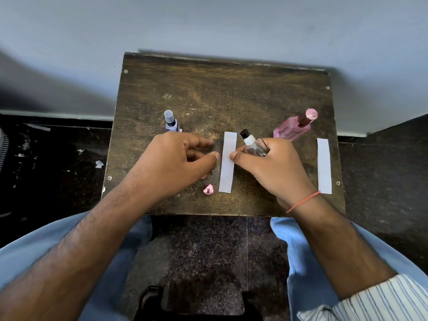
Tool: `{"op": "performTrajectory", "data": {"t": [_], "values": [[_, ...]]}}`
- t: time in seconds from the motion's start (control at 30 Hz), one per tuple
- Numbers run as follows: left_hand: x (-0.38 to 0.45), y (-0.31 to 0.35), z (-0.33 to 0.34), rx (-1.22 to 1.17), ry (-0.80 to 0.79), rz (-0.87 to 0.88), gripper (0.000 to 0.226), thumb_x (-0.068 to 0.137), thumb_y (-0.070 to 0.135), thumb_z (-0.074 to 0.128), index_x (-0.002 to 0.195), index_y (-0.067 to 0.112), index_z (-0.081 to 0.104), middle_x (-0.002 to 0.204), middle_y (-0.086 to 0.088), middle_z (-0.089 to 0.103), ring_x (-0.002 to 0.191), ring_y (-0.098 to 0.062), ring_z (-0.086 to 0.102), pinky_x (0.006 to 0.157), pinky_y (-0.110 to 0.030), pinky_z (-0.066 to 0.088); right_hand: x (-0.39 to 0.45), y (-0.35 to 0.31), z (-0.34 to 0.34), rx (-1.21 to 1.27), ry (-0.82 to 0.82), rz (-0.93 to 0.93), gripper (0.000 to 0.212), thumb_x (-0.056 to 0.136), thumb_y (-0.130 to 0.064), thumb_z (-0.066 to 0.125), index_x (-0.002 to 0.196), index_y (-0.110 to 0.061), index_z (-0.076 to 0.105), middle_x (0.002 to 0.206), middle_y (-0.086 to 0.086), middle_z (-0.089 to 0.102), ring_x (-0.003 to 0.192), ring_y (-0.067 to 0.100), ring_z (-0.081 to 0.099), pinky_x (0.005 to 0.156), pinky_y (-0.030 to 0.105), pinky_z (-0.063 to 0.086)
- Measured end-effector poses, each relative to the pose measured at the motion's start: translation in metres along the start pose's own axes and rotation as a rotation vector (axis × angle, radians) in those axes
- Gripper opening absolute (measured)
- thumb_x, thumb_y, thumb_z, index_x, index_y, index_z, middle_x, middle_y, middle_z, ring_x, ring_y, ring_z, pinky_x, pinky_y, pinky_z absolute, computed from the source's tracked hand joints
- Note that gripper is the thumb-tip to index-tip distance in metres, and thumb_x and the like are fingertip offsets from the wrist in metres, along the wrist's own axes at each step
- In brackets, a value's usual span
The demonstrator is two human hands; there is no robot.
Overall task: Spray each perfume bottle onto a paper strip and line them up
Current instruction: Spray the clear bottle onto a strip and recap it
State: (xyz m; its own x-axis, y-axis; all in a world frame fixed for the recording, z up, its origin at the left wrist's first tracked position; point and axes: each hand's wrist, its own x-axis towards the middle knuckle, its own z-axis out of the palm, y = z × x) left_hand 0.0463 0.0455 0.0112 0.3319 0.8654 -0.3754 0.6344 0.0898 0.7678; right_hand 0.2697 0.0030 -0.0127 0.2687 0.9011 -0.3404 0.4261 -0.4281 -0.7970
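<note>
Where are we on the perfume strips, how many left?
Nothing can be confirmed done: spray marks do not show. In hand: the right hand holds the clear bottle at the middle strip; the left hand is beside that strip. Apparently left: the pink bottle, blue bottle and right strip.

Dark scuffed brown table (pixel 208 89); white paper strips (pixel 227 162); pink bottle (pixel 290 129); pink cap (pixel 208 189); orange wrist thread (pixel 303 201); striped sleeve (pixel 379 300).

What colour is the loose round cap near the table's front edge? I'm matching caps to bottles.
Shiny pink, seen in the head view: the cap lies beside the middle paper strip.
</note>
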Motion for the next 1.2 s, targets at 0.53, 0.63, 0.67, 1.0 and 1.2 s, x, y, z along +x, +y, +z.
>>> {"op": "performTrajectory", "data": {"t": [0.53,0.63,0.67,1.0,1.2], "values": [[-0.013,-0.015,-0.023,0.266,-0.11,0.17,0.025,0.097,0.016,0.074,0.111,0.035,0.084,0.077,0.022,0.072,0.059,0.026,0.055,0.062,0.001,0.039,0.004,-0.009,0.011,-0.246,0.072,0.001,0.022,0.08,-0.045,0.082,0.068,-0.046,0.064,0.054,-0.019,0.057,0.052,0.011,0.049,0.051,0.033,0.035],[-0.014,-0.017,-0.024,0.286,-0.137,0.198,0.025,0.097,0.019,0.075,0.114,0.036,0.082,0.079,0.021,0.073,0.063,0.025,0.057,0.066,0.001,0.04,0.005,-0.01,0.011,-0.26,0.074,0.014,0.022,0.08,-0.045,0.082,0.068,-0.042,0.064,0.052,-0.018,0.056,0.051,0.012,0.048,0.051,0.034,0.033],[-0.014,-0.017,-0.025,0.296,-0.147,0.208,0.025,0.097,0.021,0.076,0.116,0.036,0.081,0.078,0.022,0.073,0.066,0.024,0.058,0.067,0.001,0.04,0.005,-0.01,0.011,-0.258,0.078,0.016,0.023,0.08,-0.044,0.083,0.069,-0.035,0.065,0.052,-0.017,0.056,0.052,0.014,0.049,0.051,0.034,0.034],[-0.016,-0.017,-0.026,0.4,-0.275,0.217,0.068,0.074,0.046,0.094,0.134,0.049,0.063,0.09,0.03,0.074,0.08,0.023,0.058,0.07,-0.021,0.044,0.006,-0.012,0.012,-0.284,0.108,0.03,0.042,0.079,-0.043,0.084,0.065,-0.011,0.061,0.055,-0.002,0.058,0.059,0.021,0.058,0.054,0.035,0.038],[-0.019,-0.013,-0.022,0.421,-0.243,0.255,0.062,0.075,0.05,0.094,0.13,0.05,0.065,0.089,0.031,0.073,0.083,0.027,0.056,0.064,-0.012,0.035,0.006,-0.013,0.013,-0.313,0.12,0.034,0.037,0.078,-0.044,0.082,0.062,-0.017,0.062,0.055,-0.004,0.06,0.061,0.02,0.061,0.052,0.033,0.035]]}}
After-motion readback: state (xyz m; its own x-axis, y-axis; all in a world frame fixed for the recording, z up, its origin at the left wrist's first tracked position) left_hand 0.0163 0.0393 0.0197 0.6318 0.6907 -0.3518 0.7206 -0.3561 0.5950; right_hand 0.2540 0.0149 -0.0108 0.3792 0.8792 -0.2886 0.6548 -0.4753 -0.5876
